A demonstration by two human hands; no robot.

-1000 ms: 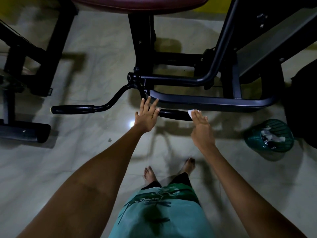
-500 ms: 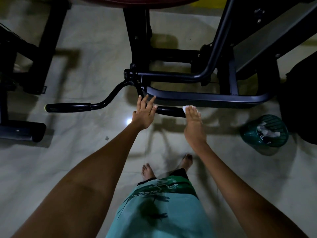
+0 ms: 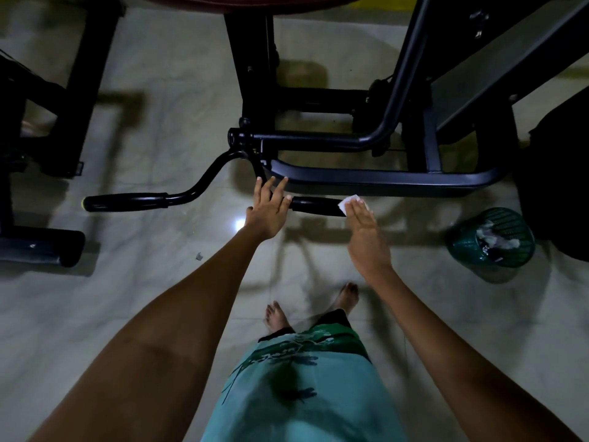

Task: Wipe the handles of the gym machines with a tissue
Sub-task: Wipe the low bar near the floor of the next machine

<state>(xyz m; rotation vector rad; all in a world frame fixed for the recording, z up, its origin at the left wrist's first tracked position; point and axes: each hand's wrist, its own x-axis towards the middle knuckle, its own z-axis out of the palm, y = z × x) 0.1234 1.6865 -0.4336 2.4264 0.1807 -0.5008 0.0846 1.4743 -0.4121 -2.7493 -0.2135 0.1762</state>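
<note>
Right handle (image 3: 314, 206): a short black grip at the frame's centre, its long axis running left to right, just below the machine's lower frame bar (image 3: 376, 183).
Tissue (image 3: 348, 203): a small white piece at the grip's right end, under the fingertips of the right hand (image 3: 366, 237).
Right hand: fingers straight and together, pressing the tissue flat onto the grip; no curl round the bar shows.
Left hand (image 3: 267, 208): fingers spread and straight, resting on the bar at the grip's left end, seemingly to steady it; it does not grip.
Key relation: the bare stretch of grip lies to the left of the tissue, between the two hands, so the wipe likely runs leftward along the axis toward the left hand.
Left handle (image 3: 124, 201): a longer black grip at centre left, well apart from both hands; the left hand is the nearer one.
Open room: bare floor (image 3: 153, 275) below the handles; the frame bar crowds the grip from above.
Bin (image 3: 490, 240): a green basket with crumpled paper at right, near the right hand's side.
</note>
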